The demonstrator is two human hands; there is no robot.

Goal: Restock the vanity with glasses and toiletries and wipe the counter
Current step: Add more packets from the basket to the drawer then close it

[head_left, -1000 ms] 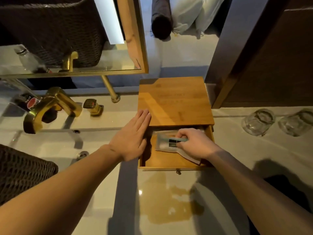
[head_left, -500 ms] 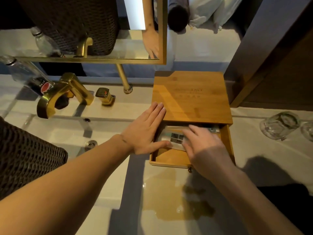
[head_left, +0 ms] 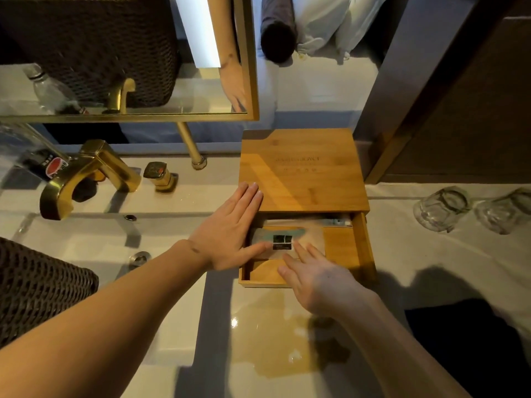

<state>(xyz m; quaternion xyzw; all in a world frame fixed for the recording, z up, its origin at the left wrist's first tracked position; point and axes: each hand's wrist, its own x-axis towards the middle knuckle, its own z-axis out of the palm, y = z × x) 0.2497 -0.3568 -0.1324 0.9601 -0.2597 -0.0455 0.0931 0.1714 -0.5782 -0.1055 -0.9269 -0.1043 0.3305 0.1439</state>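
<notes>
**Bamboo drawer, packet under two flat hands**

Bamboo box [head_left: 301, 173] stands on the pale surface [head_left: 416, 254], its drawer [head_left: 342, 248] pulled out. Inside lies a toiletry packet [head_left: 283, 242]. The left hand [head_left: 230, 234] lies flat, thumb touching the packet; the right hand [head_left: 319, 278], fingers straight, reaches its near edge. Two glasses [head_left: 442, 208] stand inverted, well apart to the right.

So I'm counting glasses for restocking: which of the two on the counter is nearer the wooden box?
The left glass, upside down, nearer the wooden box; the other glass sits at the frame's edge.
</notes>
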